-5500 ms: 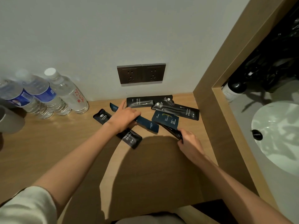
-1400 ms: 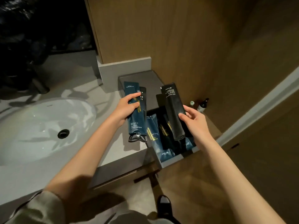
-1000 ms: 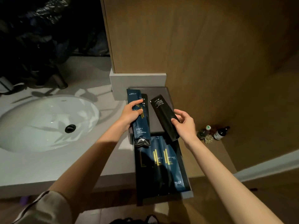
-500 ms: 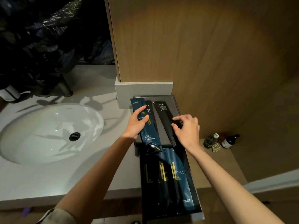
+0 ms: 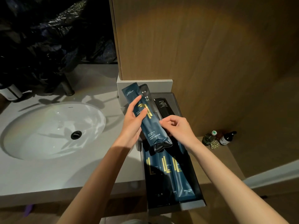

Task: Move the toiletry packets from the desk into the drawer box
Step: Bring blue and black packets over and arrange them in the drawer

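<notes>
My left hand (image 5: 131, 122) grips a blue toiletry packet (image 5: 152, 130) with gold stripes, and a black toothbrush packet (image 5: 146, 96) is stacked behind it. Both are held tilted above the back of the drawer box (image 5: 191, 206). My right hand (image 5: 178, 126) has curled fingers, and its thumb and forefinger pinch the right edge of the blue packet. Another black packet (image 5: 163, 106) lies flat on the box's grey top, free of both hands. Several blue packets (image 5: 178, 178) lie side by side in the open drawer below.
A white sink (image 5: 48, 126) with a dark drain is set in the grey counter on the left, a faucet (image 5: 67, 88) behind it. Small bottles (image 5: 225, 139) stand on a wooden ledge to the right. A wooden panel rises right behind the box.
My right hand let go of the black packet on the box top and came over to the blue packet's edge. My left hand lifted its two packets slightly.
</notes>
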Available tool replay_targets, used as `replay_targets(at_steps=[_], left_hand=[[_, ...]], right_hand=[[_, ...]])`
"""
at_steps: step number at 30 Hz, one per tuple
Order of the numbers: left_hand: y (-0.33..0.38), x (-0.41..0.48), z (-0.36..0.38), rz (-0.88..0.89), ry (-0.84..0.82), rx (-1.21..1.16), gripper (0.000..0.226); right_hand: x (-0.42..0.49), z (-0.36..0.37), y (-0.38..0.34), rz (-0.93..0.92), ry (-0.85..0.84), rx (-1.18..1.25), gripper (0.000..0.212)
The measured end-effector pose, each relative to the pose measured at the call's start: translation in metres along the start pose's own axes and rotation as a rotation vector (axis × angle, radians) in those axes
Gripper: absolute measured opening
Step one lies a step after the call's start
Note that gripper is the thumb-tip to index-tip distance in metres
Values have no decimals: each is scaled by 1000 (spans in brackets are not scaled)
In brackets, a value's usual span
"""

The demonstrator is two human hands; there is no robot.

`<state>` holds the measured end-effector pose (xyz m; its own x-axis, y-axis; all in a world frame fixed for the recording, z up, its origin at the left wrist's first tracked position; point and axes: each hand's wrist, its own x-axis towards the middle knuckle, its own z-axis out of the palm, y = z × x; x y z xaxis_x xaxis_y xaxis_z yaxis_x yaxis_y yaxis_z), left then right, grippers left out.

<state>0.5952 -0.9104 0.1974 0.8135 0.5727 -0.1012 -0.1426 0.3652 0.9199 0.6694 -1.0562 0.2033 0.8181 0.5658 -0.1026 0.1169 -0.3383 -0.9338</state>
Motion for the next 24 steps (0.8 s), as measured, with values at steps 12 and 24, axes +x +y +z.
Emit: replay_targets(at_steps=[12,24], left_hand=[[11,-30,-60,96,67,354,43],[63,-63,-61,457,4,1053,36]], right_hand=[[-39,-21,0,-118,235,-160,10],[-76,-36,-33,-445,134,-879,14]])
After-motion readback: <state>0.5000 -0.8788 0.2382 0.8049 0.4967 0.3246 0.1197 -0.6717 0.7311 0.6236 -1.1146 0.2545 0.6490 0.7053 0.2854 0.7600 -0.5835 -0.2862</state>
